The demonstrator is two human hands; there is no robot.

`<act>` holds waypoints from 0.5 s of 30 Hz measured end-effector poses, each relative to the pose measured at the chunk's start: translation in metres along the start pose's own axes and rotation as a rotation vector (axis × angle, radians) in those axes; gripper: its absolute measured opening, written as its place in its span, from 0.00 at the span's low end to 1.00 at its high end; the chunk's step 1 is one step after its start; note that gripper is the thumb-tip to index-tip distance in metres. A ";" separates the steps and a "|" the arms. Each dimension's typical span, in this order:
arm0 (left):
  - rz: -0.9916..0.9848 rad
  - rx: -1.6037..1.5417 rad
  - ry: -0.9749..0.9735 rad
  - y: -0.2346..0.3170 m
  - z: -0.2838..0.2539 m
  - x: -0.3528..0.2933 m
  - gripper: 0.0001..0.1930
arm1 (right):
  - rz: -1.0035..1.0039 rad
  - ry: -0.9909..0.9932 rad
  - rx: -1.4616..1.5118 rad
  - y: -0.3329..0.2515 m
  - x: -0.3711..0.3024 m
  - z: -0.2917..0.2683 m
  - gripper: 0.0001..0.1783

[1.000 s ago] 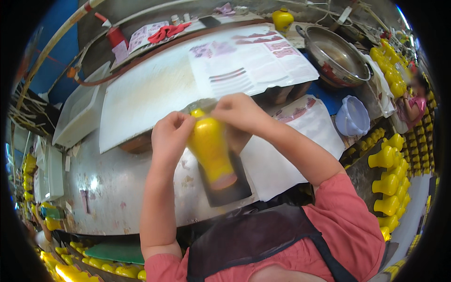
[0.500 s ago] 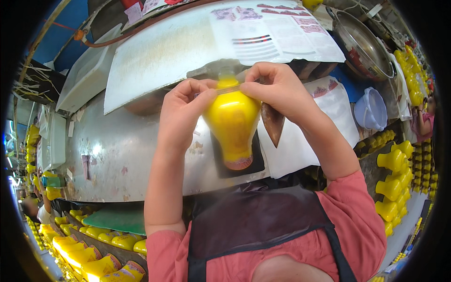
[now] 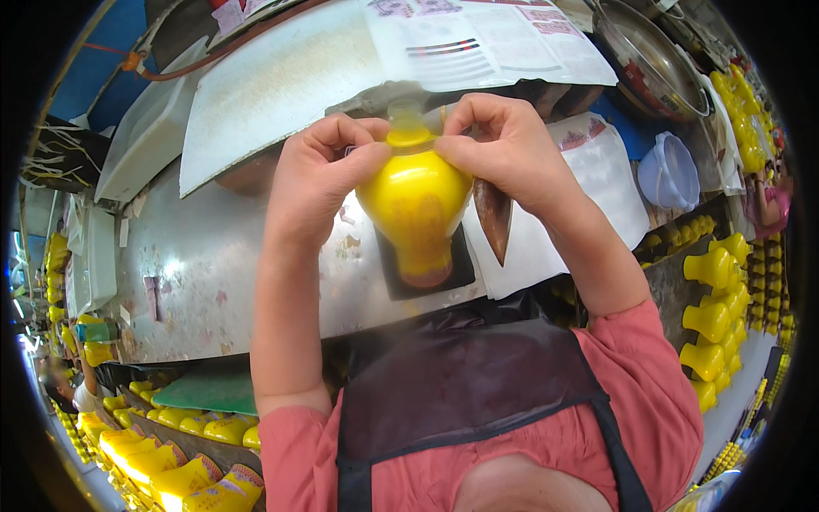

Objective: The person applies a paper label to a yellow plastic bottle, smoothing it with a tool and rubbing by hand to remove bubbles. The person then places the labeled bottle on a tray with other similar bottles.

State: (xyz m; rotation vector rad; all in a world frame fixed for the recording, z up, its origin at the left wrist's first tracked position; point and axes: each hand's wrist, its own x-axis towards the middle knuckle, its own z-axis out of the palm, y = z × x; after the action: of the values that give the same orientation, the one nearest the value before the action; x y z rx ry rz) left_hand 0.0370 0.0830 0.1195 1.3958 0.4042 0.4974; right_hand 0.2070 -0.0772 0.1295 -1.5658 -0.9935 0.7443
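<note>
A glossy yellow bottle with a clear neck top stands on a black pad in front of me, its wide shoulder towards me. A thin, pale brownish decal strip lies across the base of its neck. My left hand pinches around the strip's left end, thumb against the bottle. On the other side my right hand pinches the right end in the same way. A brown pointed scraper hangs below my right palm, apparently tucked in its fingers; its upper part is hidden.
A white board with printed decal sheets lies beyond the bottle. White paper, a lavender bucket and a metal pan are on the right. Yellow bottles stand at both sides; a person sits far right.
The view has shifted slightly, so the table and bottle appear a little higher. Both hands keep their pinch at the neck, and the strip now curves more closely around it.
</note>
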 end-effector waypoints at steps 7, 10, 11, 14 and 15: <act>0.002 0.013 -0.015 -0.001 -0.002 0.002 0.05 | 0.016 -0.034 0.033 0.000 0.002 -0.003 0.06; -0.005 0.023 -0.021 0.000 -0.001 0.000 0.05 | 0.028 -0.051 0.025 -0.001 0.001 -0.004 0.06; -0.005 0.023 -0.018 0.000 -0.001 -0.002 0.05 | 0.002 -0.055 0.014 -0.001 0.002 -0.004 0.06; 0.001 0.027 -0.012 0.001 0.000 -0.005 0.05 | 0.031 -0.055 0.024 -0.002 0.002 -0.004 0.05; 0.010 0.019 -0.011 0.000 0.000 -0.006 0.05 | 0.032 -0.058 0.037 -0.002 0.002 -0.003 0.05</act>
State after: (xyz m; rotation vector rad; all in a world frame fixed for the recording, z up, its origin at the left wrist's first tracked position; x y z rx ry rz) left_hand 0.0323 0.0797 0.1198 1.4193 0.3938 0.4953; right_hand 0.2104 -0.0770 0.1321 -1.5382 -0.9936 0.8300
